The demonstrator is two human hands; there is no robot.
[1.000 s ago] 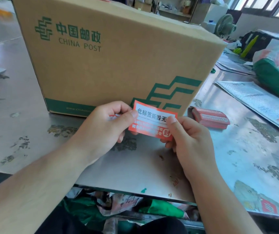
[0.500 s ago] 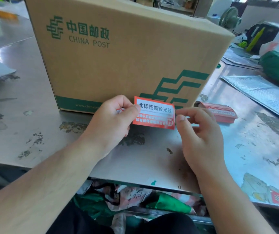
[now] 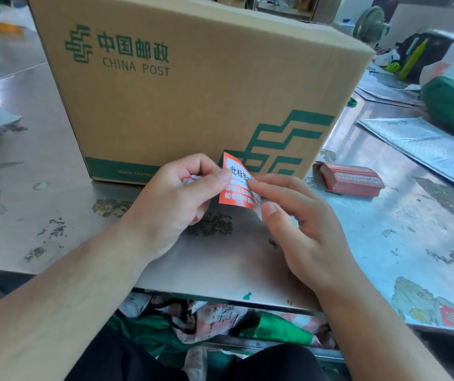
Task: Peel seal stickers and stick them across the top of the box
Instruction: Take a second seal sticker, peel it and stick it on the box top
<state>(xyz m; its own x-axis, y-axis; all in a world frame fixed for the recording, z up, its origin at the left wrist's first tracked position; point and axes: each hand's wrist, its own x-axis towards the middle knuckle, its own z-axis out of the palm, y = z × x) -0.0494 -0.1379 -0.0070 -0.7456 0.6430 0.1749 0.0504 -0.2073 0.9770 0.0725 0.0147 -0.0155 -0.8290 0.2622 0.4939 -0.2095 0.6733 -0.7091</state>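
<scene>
The left hand (image 3: 173, 204) is pinching the sticker (image 3: 237, 188) by its left edge, while the right hand (image 3: 303, 229) is nipping the right edge between thumb and forefinger. It is curling, red and white with printed characters. I'd guess it is light, floppy and tacky, best handled by its corners. It is hanging just in front of the box (image 3: 193, 105).

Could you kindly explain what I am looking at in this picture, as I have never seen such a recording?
No machine here: a person wears a camera on the head, so this single view looks forward and down at their own bare arms. The left hand and the right hand both pinch a red-and-white seal sticker, bent as if being peeled from its backing. Behind it a China Post cardboard box stands on a worn metal table. To the box's right lie a stack of more stickers and a silvery padded mailer.
</scene>
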